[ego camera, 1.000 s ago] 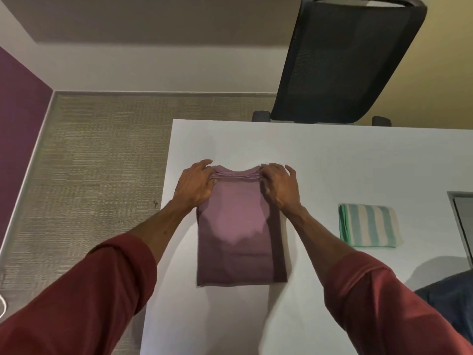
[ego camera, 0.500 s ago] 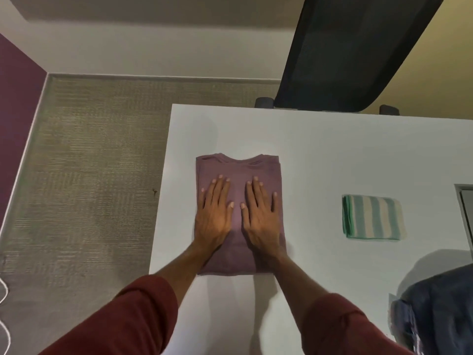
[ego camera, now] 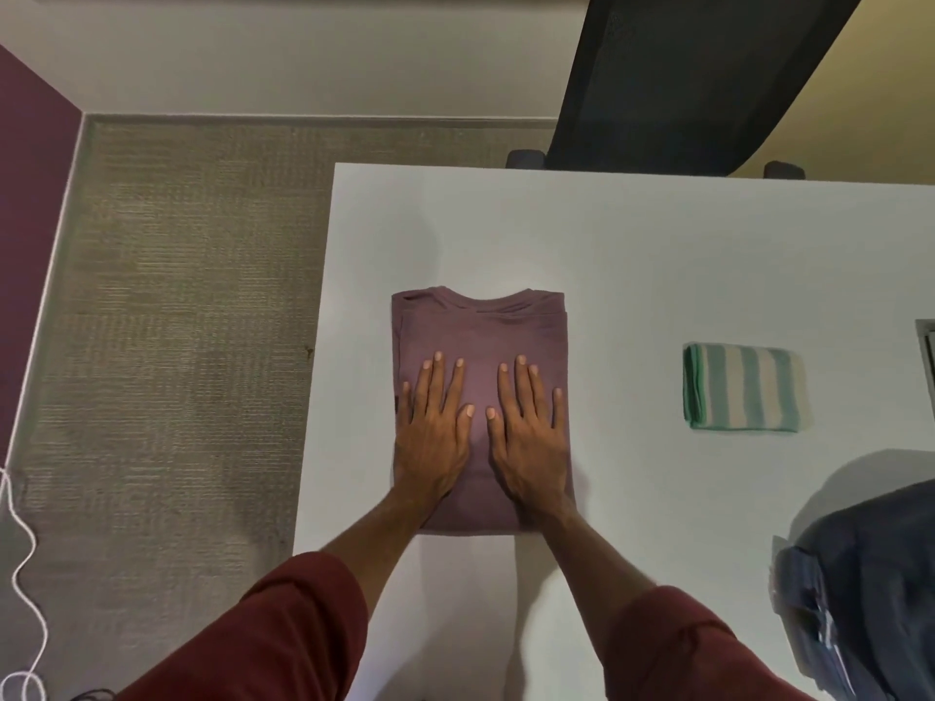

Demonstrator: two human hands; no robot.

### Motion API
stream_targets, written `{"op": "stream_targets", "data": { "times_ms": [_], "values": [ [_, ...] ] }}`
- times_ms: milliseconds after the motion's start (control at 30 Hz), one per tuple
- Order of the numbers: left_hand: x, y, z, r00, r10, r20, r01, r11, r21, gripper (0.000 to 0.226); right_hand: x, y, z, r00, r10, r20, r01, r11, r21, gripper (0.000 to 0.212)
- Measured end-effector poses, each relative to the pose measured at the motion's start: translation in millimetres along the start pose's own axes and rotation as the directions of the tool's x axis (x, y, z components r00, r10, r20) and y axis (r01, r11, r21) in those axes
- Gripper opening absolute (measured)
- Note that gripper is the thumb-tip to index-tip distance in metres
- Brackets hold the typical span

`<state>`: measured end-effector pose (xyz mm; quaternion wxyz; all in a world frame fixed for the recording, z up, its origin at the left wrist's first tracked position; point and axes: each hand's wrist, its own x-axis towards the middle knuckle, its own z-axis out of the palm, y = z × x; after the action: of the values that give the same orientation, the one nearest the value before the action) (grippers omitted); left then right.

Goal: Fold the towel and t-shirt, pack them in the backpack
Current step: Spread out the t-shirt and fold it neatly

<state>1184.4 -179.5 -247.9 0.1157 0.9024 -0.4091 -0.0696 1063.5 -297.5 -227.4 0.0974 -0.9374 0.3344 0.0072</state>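
Note:
A mauve t-shirt (ego camera: 480, 326) lies folded into a compact rectangle near the left edge of the white table (ego camera: 657, 245), collar at the far end. My left hand (ego camera: 432, 432) and my right hand (ego camera: 528, 437) lie flat side by side on its near half, fingers straight, pressing it down. A folded green-and-cream striped towel (ego camera: 744, 389) sits on the table to the right, apart from both hands. The dark blue backpack (ego camera: 870, 594) is at the near right edge, partly out of view.
A black mesh office chair (ego camera: 683, 78) stands behind the table's far edge. Carpet floor (ego camera: 177, 346) drops off to the left of the table, with a white cord (ego camera: 23, 574) lying on it. A grey object (ego camera: 927, 356) peeks in at the right edge.
A second ago both hands held the shirt's far end at the collar over a longer shirt. The shirt is now folded shorter, and my hands lie flat on it, slightly nearer than half a second ago.

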Motion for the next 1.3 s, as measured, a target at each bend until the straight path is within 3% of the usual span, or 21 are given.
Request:
{"op": "stream_targets", "data": {
  "times_ms": [267, 400, 533, 867, 1033, 1300],
  "values": [
    [-52, 16, -5, 0.997, 0.058, -0.046, -0.055, 0.997, 0.053, 0.062, -52, 4, 1, 0.999, -0.014, 0.049, 0.015, 1.000, -0.010, 0.066],
    [-59, 19, -3, 1.000, -0.025, 0.016, 0.023, 0.997, 0.072, 0.066, -52, 14, 7, 0.994, -0.026, 0.105, 0.023, 0.999, 0.026, 0.070],
    [-71, 12, -7, 0.993, 0.033, 0.110, -0.037, 0.999, 0.038, 0.069, -63, 21, 9, 0.984, -0.051, 0.172, 0.041, 0.997, 0.066, 0.069],
    [-145, 4, -14, 0.977, 0.079, 0.197, -0.095, 0.993, 0.073, 0.071, -128, 11, 15, 0.996, -0.024, 0.084, 0.017, 0.996, 0.091, 0.066],
    [-173, -2, -21, 0.925, 0.317, 0.208, -0.337, 0.939, 0.064, 0.073, -154, 8, 21, 0.983, -0.149, 0.108, 0.136, 0.983, 0.123, 0.067],
    [-199, -9, -32, 0.835, 0.424, 0.351, -0.456, 0.890, 0.008, 0.099, -176, 13, 13, 0.972, -0.191, 0.139, 0.172, 0.975, 0.143, 0.075]
  ]
}}
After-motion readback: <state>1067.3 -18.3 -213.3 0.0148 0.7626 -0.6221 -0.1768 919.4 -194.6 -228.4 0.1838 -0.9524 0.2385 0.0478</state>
